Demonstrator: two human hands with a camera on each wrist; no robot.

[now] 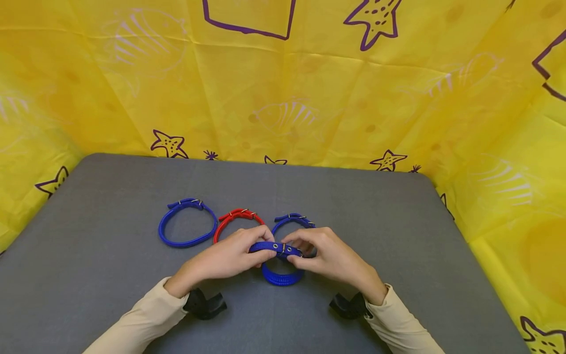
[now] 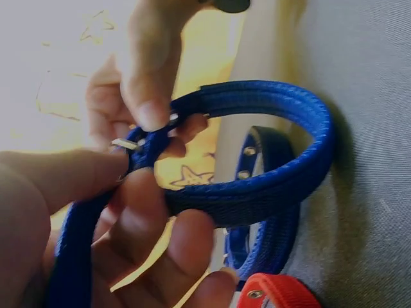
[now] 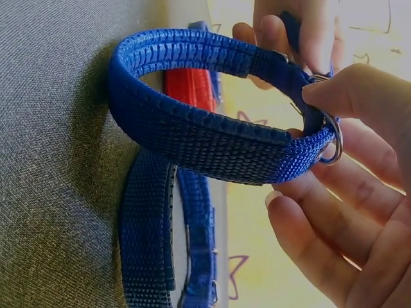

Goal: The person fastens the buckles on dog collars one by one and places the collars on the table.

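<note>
A blue collar [image 1: 283, 280] is held up in a loop between both hands, its wide padded band hanging low over the table. My left hand [image 1: 239, 250] pinches the strap on the left of the buckle [image 1: 284, 248], thumb in front and fingers behind. On the other side, my right hand [image 1: 331, 255] pinches the collar close to the buckle. Metal eyelets show on the strap either side of the buckle's bar. In the left wrist view the loose strap end [image 2: 70, 256] hangs past the left thumb. A metal D-ring [image 3: 334, 141] sits beside the right thumb.
Behind the hands, a second blue collar [image 1: 292, 216] stands on the grey table [image 1: 376, 211], partly hidden. Left of it is a red collar [image 1: 240, 212], partly covered by the left hand. Another blue collar [image 1: 185, 243] lies farther left. Yellow patterned cloth [image 1: 283, 73] surrounds the table.
</note>
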